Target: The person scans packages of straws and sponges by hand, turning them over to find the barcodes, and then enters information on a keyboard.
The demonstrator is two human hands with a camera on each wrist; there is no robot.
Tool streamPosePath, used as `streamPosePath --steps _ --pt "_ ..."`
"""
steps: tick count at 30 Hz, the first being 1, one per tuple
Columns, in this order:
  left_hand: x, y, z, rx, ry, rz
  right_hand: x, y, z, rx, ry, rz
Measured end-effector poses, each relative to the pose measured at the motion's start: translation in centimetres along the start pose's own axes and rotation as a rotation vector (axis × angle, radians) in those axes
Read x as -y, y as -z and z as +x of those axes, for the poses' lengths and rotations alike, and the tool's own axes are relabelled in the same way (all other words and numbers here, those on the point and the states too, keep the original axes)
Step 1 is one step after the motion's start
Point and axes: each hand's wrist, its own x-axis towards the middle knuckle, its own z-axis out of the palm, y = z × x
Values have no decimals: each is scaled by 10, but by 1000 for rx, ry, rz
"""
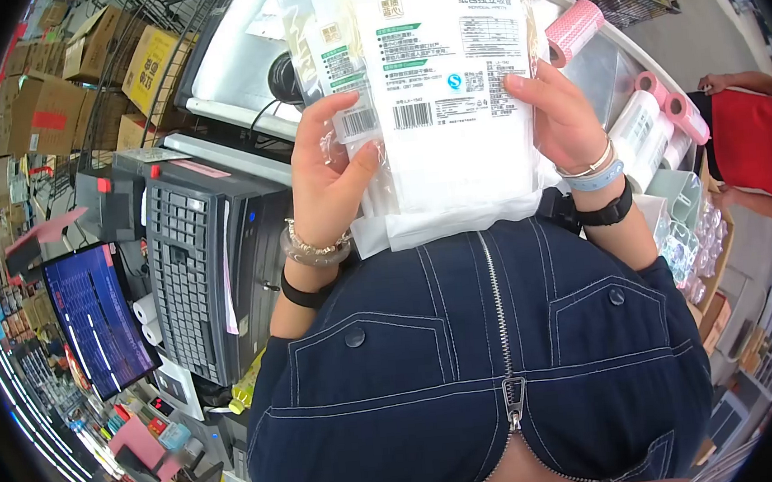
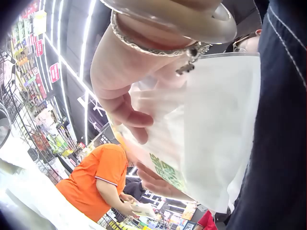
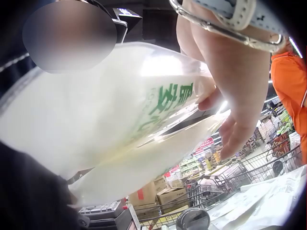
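A: Starting at the left, what is sitting there?

B: A monitor (image 1: 98,322) with a blue screen is leaning at the near left, and a dark keyboard (image 1: 191,270) is lying just right of it, both likely angled so someone standing here can reach them. Stacked cardboard boxes (image 1: 45,109) are piling up at the far left.

A: And the left hand (image 1: 326,169)?

B: It is grasping the left edge of a white plastic packet (image 1: 447,91), thumb pressing across the front near a barcode, fingers curling behind. A second, clear-fronted packet (image 1: 329,41) is overlapping behind the first on that side, and the same hand seems to be pinching both together.

A: Why is the packet being held so high?

B: I judge it is being raised upright in front of the chest, printed label facing the wearer, so the text and barcode are readable.

A: The right hand (image 1: 562,118)?

B: It is clasping the right edge, thumb on the front, steadying the packet so it is staying flat.

A: Further right?

B: Pink-cored rolls (image 1: 657,115) are lying on the counter, and a person in a red shirt (image 1: 754,139) is standing at the far right.
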Motion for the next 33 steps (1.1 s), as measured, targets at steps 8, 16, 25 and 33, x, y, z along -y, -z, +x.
streamPosePath --steps 8,16,25,33 --pt "0 1 9 28 40 -1 -2 8 5 1 23 -21" --pt "11 12 11 70 106 -243 -23 -10 23 -20 -7 -288" --pt "22 36 12 -25 421 -134 -54 21 30 34 243 -514" --pt "21 63 12 -217 150 28 -85 211 -21 -901 -434 -913"
